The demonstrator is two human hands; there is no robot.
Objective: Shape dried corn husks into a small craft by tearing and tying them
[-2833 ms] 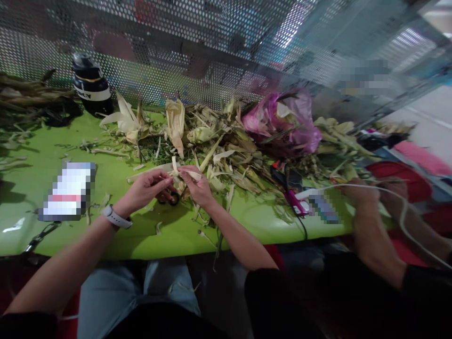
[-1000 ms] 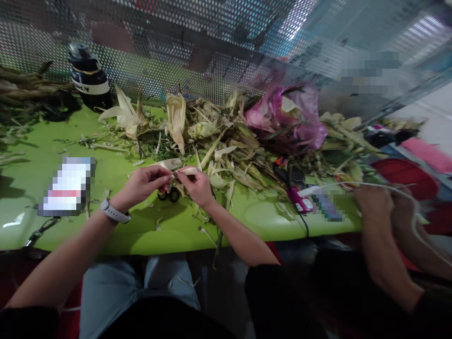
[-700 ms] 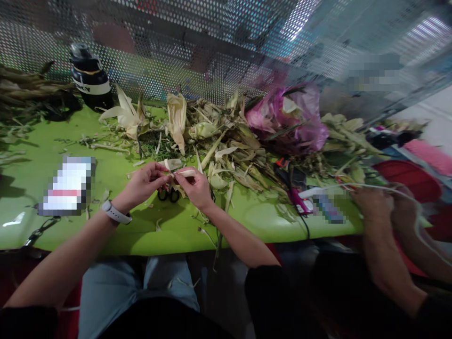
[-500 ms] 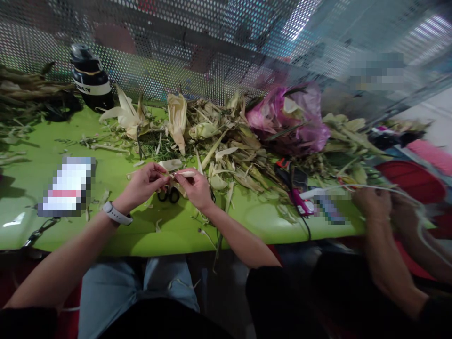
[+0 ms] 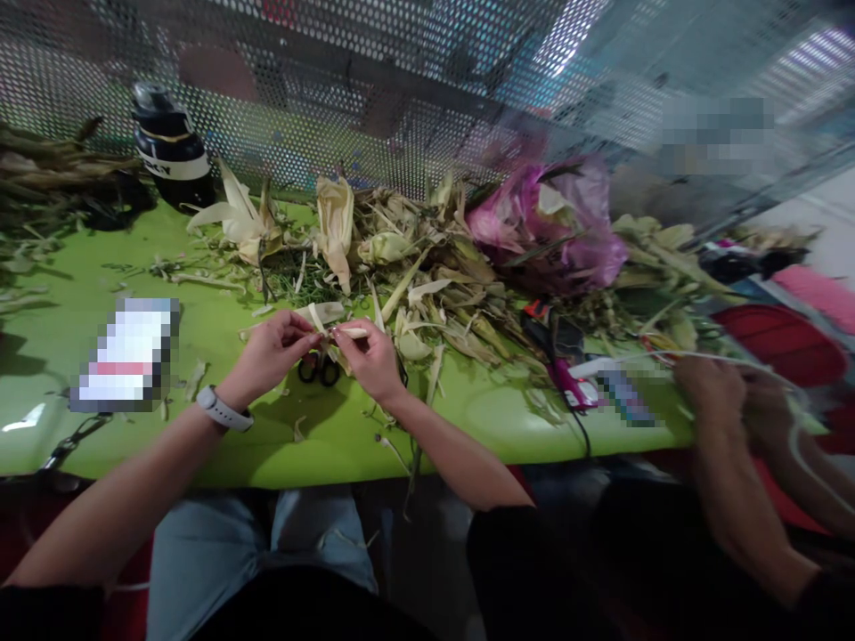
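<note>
Over the green table, my left hand (image 5: 279, 345), with a pale band on its wrist, pinches a pale corn husk strip (image 5: 316, 318). Facing it, my right hand (image 5: 370, 358) is closed on the same small piece, and a rolled pale end (image 5: 354, 333) shows along its fingers. The fingertips of both hands nearly meet, so the middle of the strip is hidden. Just below them lie scissors (image 5: 319, 369), of which only the black handle loops show plainly. Dried corn husks (image 5: 460, 312) are heaped beyond my hands.
A dark bottle (image 5: 175, 156) stands at the back left, with a phone (image 5: 126, 352) nearer. Right of the husk heap sits a pink plastic bag (image 5: 548, 227). At the right, another person's hands (image 5: 712, 387) work beside a second phone (image 5: 626, 396) and a cable. A perforated metal panel (image 5: 374, 98) rises behind.
My hands stay almost in place, with small finger movements. The pale strip now stands up more visibly above my left fingertips. The other person's hands have shifted slightly right.
</note>
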